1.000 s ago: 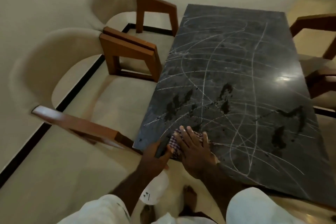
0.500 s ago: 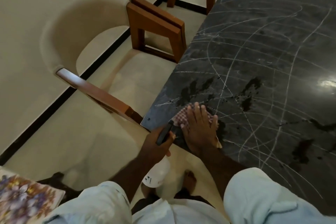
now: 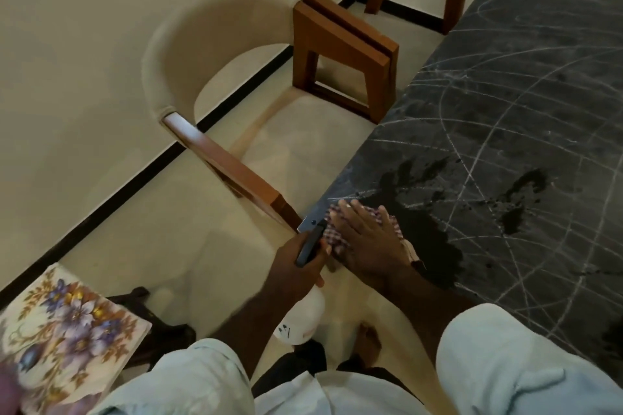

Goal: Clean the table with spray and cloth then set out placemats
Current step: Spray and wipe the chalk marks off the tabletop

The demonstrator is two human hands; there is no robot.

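Red-white cloth [image 3: 333, 238] under R hand [image 3: 369, 239] | L hand [image 3: 296, 268] grips spray btl [image 3: 302, 321]

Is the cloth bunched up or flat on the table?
Flat: the checked cloth lies under the right hand, fingers straight, at the table corner.

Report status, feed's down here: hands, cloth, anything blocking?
Right hand flat on red-checked cloth, near corner of dark scratched stone table. Left hand grips white spray bottle, off the edge. Dark wet patches ahead; nothing blocking.
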